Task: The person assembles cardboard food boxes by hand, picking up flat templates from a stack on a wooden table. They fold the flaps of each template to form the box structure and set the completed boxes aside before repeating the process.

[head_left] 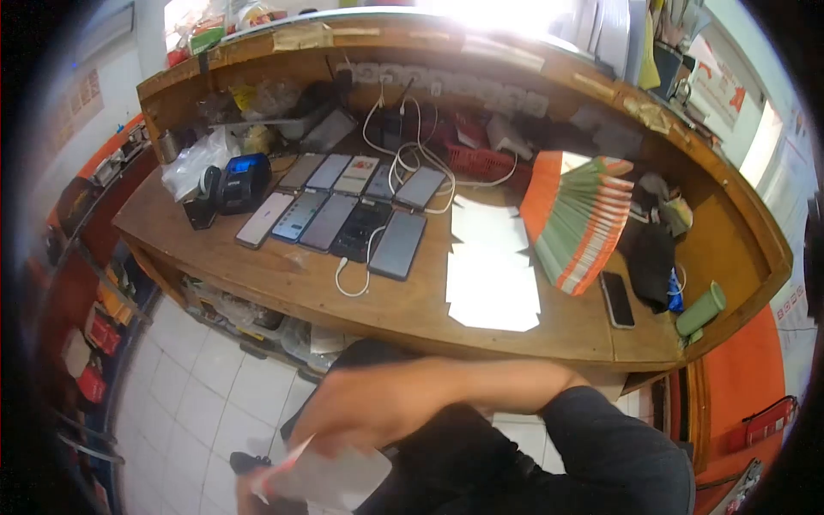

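Note:
Low over my lap, a white piece of paper or thin card with a red edge [339, 478] is held, blurred by motion. My right hand [352, 412] reaches across from the right, closed on its upper part, with the fingertips smeared. At the bottom edge, my left hand [251, 491] is partly in view, closed on the card's left side. On the desk ahead lie white die-cut sheets [491, 287] with notched edges. A fanned stack of orange and green printed paper pieces [577, 219] lies to their right.
Several phones [329, 221] lie in rows on the wooden desk [232, 262], with white charging cables [352, 294] among them. A black device with a blue screen [245, 182] stands left. Rightward are another phone [616, 300], a green cylinder [701, 309] and a red basket [481, 160].

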### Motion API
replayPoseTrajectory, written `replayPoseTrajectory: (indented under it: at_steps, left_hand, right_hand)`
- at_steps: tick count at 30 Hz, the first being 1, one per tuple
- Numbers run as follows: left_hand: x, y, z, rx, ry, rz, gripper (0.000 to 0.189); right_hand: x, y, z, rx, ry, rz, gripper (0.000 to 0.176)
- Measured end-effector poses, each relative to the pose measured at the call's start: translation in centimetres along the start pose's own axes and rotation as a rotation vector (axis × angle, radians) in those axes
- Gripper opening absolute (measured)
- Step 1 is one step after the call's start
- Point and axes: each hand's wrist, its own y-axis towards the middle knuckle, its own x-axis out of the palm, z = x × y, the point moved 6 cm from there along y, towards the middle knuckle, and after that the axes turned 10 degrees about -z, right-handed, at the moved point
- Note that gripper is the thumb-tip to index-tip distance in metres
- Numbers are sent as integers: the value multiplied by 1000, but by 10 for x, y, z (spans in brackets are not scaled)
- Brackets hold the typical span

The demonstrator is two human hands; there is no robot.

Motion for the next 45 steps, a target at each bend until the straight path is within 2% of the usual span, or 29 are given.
replayPoseTrajectory:
  at_steps: [1, 2, 3, 4, 5, 6, 8, 9, 10, 11, 12, 14, 15, 17, 20, 24, 26, 28, 29, 31, 32, 34, 35, 36, 39, 41, 44, 45]
  left_hand:
    - [-8, 4, 3, 146, -211, 192, 61]
    - [-11, 3, -23, 52, -438, 245, 73]
    - [-18, 3, -29, 57, -392, 319, 76]
    - [-27, 2, -33, 60, -343, 387, 79]
    - [-30, -1, -48, 1, -360, 373, 77]
    - [-28, -5, -60, -55, -375, 357, 75]
    - [-20, -5, -62, -80, -393, 325, 73]
    - [-10, -7, -60, -136, -399, 222, 72]
    - [-1, -7, -60, -191, -402, 117, 71]
    - [0, -8, -60, -193, -407, 115, 71]
    - [9, -7, -56, -151, -466, 15, 71]
    - [26, -5, -48, -62, -578, -186, 72]
    - [37, -10, -63, -165, -654, -244, 71]
    - [42, -8, -61, -174, -647, -287, 70]
    - [44, -9, -59, -175, -628, -334, 67]
    - [43, -13, -65, -188, -642, -327, 64]
    - [43, -16, -66, -217, -622, -337, 63]
    - [45, -15, -65, -241, -600, -349, 62]
    - [47, -14, -62, -212, -609, -336, 62]
    - [48, -13, -60, -185, -613, -326, 61]
    - [49, -14, -62, -213, -598, -336, 60]
    - [54, -14, -67, -242, -583, -350, 59]
    - [57, -13, -70, -216, -594, -356, 58]
    - [59, -10, -68, -189, -605, -363, 57]
    - [63, -4, -58, -161, -542, -388, 56]
    - [66, 0, -50, -153, -533, -401, 56]
    - [70, 2, -46, -168, -539, -408, 55]
    - [71, 2, -46, -188, -547, -413, 55]
  right_hand:
    - [-25, -22, -18, 25, -168, 155, 28]
    - [-51, -47, -41, 45, -337, 308, 38]
    - [-77, -73, -65, 92, -441, 399, 51]
    - [-102, -99, -87, 254, -581, 481, 52]
    - [-124, -123, -112, 269, -860, 496, 49]
    - [-148, -152, -125, 394, -1010, 548, 49]
    - [-183, -206, -145, 516, -963, 678, 51]
    - [-205, -248, -143, 626, -921, 767, 52]
    - [-217, -278, -149, 706, -948, 743, 52]
    - [-227, -311, -154, 898, -1082, 709, 36]
    - [-226, -319, -165, 902, -1087, 703, 36]
    - [-221, -362, -160, 1452, -636, 797, 29]
    - [-220, -370, -162, 1454, -640, 795, 29]
    - [-219, -389, -161, 1071, -363, 1039, 25]
    - [-231, -423, -163, 1012, -455, 992, 24]
    - [-224, -433, -165, 992, -252, 1043, 24]
    - [-220, -432, -166, 993, -259, 1034, 23]
    - [-225, -441, -164, 861, -423, 1010, 24]
    - [-224, -448, -159, 858, -420, 1016, 24]
    - [-221, -459, -155, 689, -358, 1207, 26]
    - [-217, -461, -147, 689, -354, 1210, 26]
    - [-208, -454, -140, 483, -362, 1224, 24]
    - [-202, -456, -140, 679, -474, 1236, 25]
    - [-200, -453, -133, 654, -496, 1203, 25]
    - [-194, -459, -128, 717, -516, 1283, 22]
    - [-194, -470, -130, 513, -618, 1368, 20]
    - [-185, -476, -124, 448, -482, 1491, 19]
    - [-186, -477, -121, 464, -451, 1449, 17]
